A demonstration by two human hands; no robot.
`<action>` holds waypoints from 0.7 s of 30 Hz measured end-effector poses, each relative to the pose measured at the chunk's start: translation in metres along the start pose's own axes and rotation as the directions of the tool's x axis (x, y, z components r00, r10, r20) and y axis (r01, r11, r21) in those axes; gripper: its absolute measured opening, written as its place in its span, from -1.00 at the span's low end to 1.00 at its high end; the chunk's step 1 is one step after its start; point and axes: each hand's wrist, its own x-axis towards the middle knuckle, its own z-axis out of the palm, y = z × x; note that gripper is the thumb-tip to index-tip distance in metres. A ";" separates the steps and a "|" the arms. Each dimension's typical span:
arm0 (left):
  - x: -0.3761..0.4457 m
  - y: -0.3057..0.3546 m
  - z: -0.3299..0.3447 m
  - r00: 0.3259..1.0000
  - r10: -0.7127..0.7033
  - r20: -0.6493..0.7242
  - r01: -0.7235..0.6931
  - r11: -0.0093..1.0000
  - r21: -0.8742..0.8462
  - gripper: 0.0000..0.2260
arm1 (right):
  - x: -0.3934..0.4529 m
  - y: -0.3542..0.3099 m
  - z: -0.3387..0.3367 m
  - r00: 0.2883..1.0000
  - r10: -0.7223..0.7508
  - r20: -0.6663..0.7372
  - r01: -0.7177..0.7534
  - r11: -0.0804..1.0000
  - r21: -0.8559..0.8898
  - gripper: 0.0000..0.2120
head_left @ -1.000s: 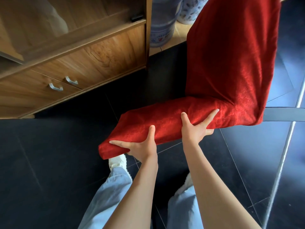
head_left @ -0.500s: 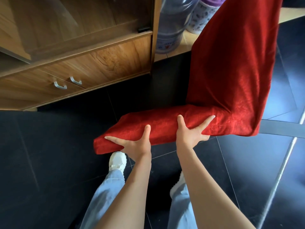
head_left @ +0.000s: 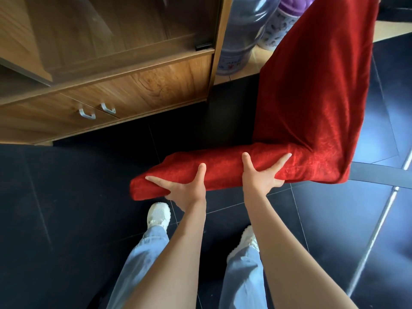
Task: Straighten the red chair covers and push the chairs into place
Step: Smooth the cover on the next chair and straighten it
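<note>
A chair in a red cover (head_left: pixel 316 90) stands side-on in front of me, its backrest rising at the right and its padded seat (head_left: pixel 223 168) stretching left. My left hand (head_left: pixel 184 188) grips the seat's near side close to the front corner, thumb and forefinger spread on the fabric, the other fingers tucked under. My right hand (head_left: pixel 263 177) grips the same side nearer the backrest in the same way. The cover looks smooth over the seat, with a loose corner hanging at the back right. The chair legs are hidden.
A wooden cabinet (head_left: pixel 124 85) with two metal door handles (head_left: pixel 97 111) stands close behind the seat. Water bottles (head_left: pixel 243 43) sit on a low wooden ledge behind the backrest. The floor is dark tile; my feet in white shoes (head_left: pixel 158 215) are under the seat edge.
Both hands keep their grip on the seat. The chair has shifted slightly left and toward the cabinet, and my feet have stepped forward after it.
</note>
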 end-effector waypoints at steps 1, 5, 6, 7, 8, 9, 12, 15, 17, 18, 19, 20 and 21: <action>-0.001 0.001 0.000 1.000 -0.004 0.005 0.004 1.000 -0.001 0.24 | 0.000 0.000 -0.001 1.000 -0.002 0.011 0.003 1.000 -0.026 0.07; -0.001 0.003 -0.008 0.998 -0.015 0.056 0.016 1.000 -0.016 0.18 | 0.000 -0.002 -0.008 0.998 -0.005 0.060 0.011 0.995 -0.099 0.07; 0.000 0.002 -0.012 0.997 -0.009 0.079 0.011 1.000 -0.025 0.15 | 0.000 -0.002 -0.010 0.998 -0.001 0.063 0.008 0.994 -0.111 0.06; 0.002 0.001 -0.017 0.995 0.001 0.096 0.002 0.999 -0.034 0.11 | 0.001 -0.001 -0.012 0.998 0.001 0.060 0.007 0.992 -0.124 0.05; 0.004 0.000 -0.024 0.995 0.009 0.101 -0.005 0.999 -0.039 0.07 | 0.000 -0.001 -0.014 0.999 -0.007 0.051 0.014 0.990 -0.142 0.04; 0.008 -0.001 -0.032 0.995 0.011 0.098 -0.008 0.999 -0.031 0.03 | 0.000 0.000 -0.017 0.999 -0.029 0.038 0.034 0.986 -0.163 0.02; 0.026 0.000 -0.056 0.996 0.012 0.089 -0.016 0.999 0.036 -0.08 | -0.009 0.001 -0.023 0.982 -0.188 -0.004 0.179 0.939 -0.293 -0.02; 0.050 0.001 -0.082 0.979 0.140 0.149 -0.159 0.980 0.123 -0.19 | -0.022 -0.003 -0.020 0.918 -0.380 0.116 0.388 0.798 -0.461 -0.04; 0.066 0.001 -0.098 0.920 0.279 0.274 -0.345 0.910 0.232 -0.26 | -0.031 -0.006 -0.010 0.845 -0.434 0.313 0.534 0.660 -0.528 -0.08; 0.072 0.003 -0.104 0.871 0.330 0.363 -0.438 0.857 0.270 -0.27 | -0.034 -0.008 -0.004 0.801 -0.431 0.415 0.598 0.590 -0.542 -0.09; 0.079 0.004 -0.109 0.820 0.360 0.445 -0.512 0.808 0.290 -0.27 | -0.037 -0.009 0.002 0.759 -0.411 0.506 0.650 0.527 -0.547 -0.09; 0.085 0.005 -0.114 0.777 0.373 0.507 -0.566 0.766 0.305 -0.25 | -0.039 -0.010 0.008 0.722 -0.378 0.580 0.689 0.470 -0.552 -0.08; 0.090 0.007 -0.117 0.742 0.381 0.552 -0.610 0.725 0.319 -0.23 | -0.040 -0.011 0.014 0.692 -0.341 0.636 0.718 0.412 -0.561 -0.07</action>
